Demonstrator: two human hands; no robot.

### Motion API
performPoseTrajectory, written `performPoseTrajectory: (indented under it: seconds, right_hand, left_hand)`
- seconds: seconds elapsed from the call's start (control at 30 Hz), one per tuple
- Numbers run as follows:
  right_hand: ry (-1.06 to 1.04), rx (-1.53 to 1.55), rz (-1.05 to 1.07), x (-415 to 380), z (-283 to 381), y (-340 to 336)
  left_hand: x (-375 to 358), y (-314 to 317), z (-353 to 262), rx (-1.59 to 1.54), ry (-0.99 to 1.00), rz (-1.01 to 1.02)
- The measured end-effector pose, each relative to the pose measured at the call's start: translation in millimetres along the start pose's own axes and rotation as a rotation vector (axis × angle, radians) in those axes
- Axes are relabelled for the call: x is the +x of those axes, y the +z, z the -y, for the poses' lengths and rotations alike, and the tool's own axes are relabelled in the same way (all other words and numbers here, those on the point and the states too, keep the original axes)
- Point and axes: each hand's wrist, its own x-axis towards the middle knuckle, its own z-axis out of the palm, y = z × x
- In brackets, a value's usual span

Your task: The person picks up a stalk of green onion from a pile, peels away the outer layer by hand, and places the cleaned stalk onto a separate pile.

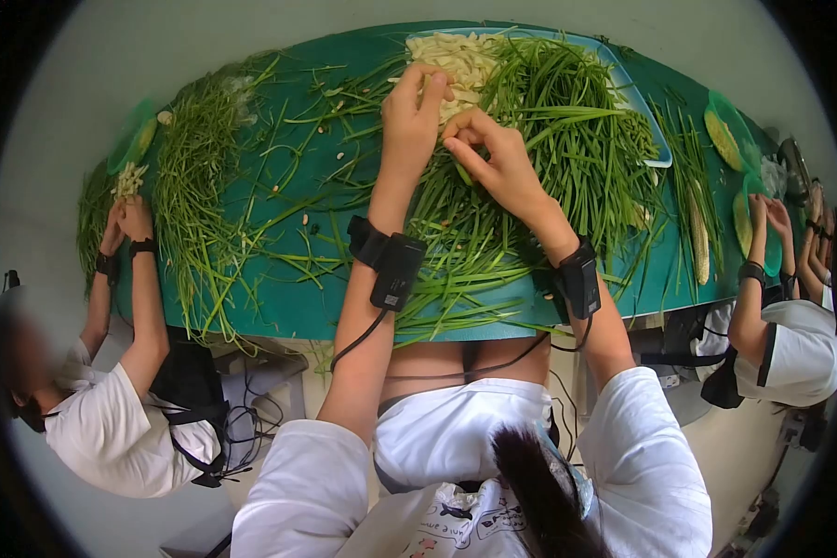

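My left hand (414, 107) is raised over the near left edge of a pile of pale yellowish pieces (451, 56), its fingers curled into a pinch. What it grips is too small to make out. Close by on the right, my right hand (495, 153) is closed, thumb against fingers, with a thin green leaf at the fingertips. Beneath and beside it spreads a heap of long, narrow green leaves (577, 139), like garlic chives. The heap partly covers a light blue tray (658, 139), which also bears the pale pieces.
Loose leaves and small beans lie scattered on the green table (293, 312). Another heap of greens (200, 158) lies left, near a person's hands (130, 219). At right are a corn cob (700, 232), green baskets (724, 130) and another person's hands (770, 214). Cables hang from my wrist bands.
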Motion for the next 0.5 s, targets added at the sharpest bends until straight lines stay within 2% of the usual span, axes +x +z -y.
performPoseTrajectory:
  seconds: [0.37,0.5]
  right_hand:
    - [0.015,-0.032,-0.001,0.0,-1.1,3.0]
    - [0.024,-0.042,-0.013,-0.2,-1.1,2.6]
  left_hand:
    - [1.0,3.6,3.4,0.044,0.046,-0.021]
    - [-0.9,4.1,-1.0,0.057,-0.008,-0.001]
